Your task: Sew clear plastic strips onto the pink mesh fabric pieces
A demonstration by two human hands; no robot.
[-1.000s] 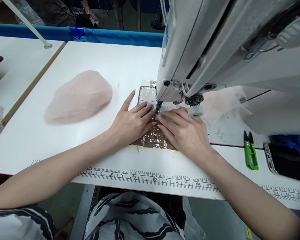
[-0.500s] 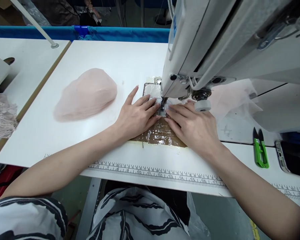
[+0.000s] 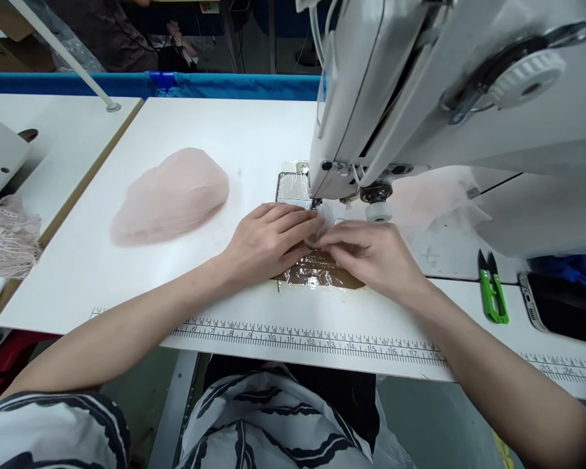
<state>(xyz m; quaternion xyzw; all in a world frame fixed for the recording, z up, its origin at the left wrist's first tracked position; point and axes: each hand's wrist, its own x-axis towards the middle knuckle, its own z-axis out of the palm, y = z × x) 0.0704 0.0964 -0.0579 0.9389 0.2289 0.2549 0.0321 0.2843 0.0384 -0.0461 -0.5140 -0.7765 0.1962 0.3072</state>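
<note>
While a white table [image 3: 224,306] spreads across most of the view, with a ruler scale [image 3: 312,340] printed along its near edge, a white sewing machine [image 3: 449,124] fills the upper right, its head overhanging the work. Along the far side of the table runs a strip of blue cloth [image 3: 254,86]. Left of the machine lies a pile of pink fabric [image 3: 173,195], sheer at its edges and apart from both hands. The person's left hand [image 3: 273,241] rests palm down, fingers close together; its underside is hidden, so one cannot tell whether it grips anything. Facing it, the right hand [image 3: 371,254] is narrowed to a pinch, thumb and fingertips together. More pale pink fabric [image 3: 430,195] lies beyond that hand, under the machine's arm. Near the right edge a dark phone [image 3: 566,306] lies beside some green snips [image 3: 493,293], blades apart. Below the fingers shows a shiny brown patch [image 3: 322,273]. Smallest is a piece of sheer pale fabric [image 3: 327,223], mostly covered, between the hands near the presser foot [image 3: 316,204], caught in the right hand's pinch.
</note>
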